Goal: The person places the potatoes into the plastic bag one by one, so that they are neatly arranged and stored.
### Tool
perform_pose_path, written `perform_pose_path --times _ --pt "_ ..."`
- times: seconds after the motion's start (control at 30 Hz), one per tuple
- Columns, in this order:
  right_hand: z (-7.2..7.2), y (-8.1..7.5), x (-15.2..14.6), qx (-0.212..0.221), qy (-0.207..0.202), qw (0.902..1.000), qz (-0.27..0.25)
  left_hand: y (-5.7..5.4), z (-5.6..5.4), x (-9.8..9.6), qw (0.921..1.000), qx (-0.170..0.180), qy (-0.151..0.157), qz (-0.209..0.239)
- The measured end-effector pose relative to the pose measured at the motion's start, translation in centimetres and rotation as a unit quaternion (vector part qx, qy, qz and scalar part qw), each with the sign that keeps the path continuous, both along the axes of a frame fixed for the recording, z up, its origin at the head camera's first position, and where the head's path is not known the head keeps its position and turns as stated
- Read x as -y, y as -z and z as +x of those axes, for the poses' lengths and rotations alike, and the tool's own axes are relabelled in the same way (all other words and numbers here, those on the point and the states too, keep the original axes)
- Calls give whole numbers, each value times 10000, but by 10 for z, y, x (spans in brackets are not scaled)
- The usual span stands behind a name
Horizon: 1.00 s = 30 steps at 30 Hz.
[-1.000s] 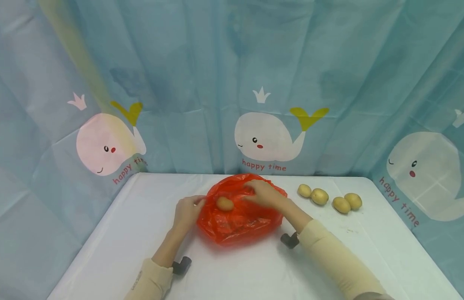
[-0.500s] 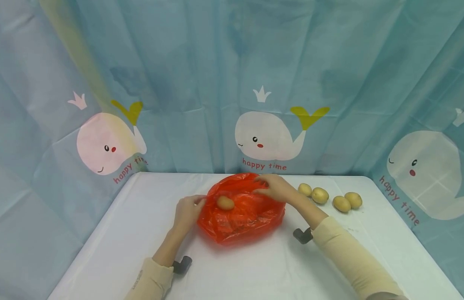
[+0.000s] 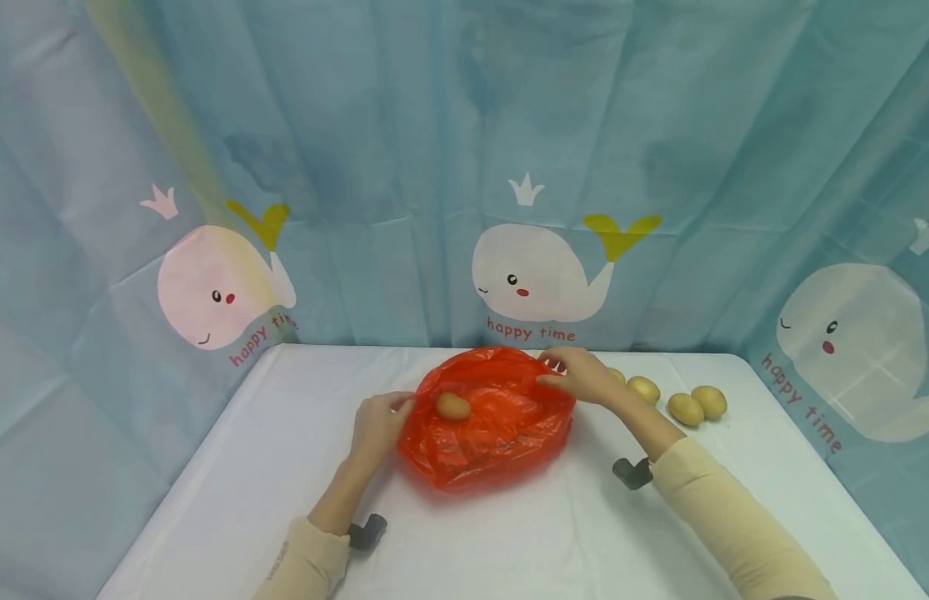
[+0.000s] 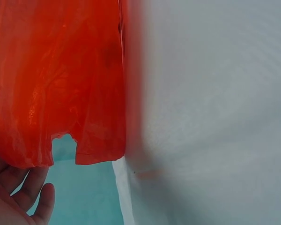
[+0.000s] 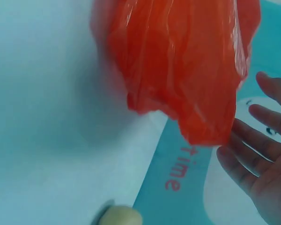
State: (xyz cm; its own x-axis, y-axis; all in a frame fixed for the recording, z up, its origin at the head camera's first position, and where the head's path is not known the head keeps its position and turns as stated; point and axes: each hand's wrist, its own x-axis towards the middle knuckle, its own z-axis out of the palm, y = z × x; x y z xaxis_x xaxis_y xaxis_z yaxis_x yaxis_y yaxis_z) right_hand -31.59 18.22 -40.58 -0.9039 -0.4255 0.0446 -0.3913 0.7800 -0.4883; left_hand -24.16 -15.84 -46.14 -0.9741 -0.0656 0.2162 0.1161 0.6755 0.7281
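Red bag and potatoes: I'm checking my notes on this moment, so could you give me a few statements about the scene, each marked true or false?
1. One potato is inside the red bag. True.
2. The left hand is at the bag's left edge, the right hand at its right edge. True.
3. The right hand is holding a potato. False: its fingers are spread at the bag's edge, with no potato.
4. Loose potatoes lie left of the bag. False: four potatoes lie on the table to its right.
5. The curtain carries whale prints. True.
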Motion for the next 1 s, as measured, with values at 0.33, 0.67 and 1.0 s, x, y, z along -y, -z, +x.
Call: perform_pose_path --times 0.33,0.67,1.0 --pt "-2 0 -35 234 521 9984 -60 1 -1 1 9999 -130 33 -26" --pt "-2 0 -66 419 938 9947 102 1 0 1 10000 -85 4 -17" --pt "-9 5 -97 468 1073 9922 436 2 -1 1 10000 -75 -28 -28"
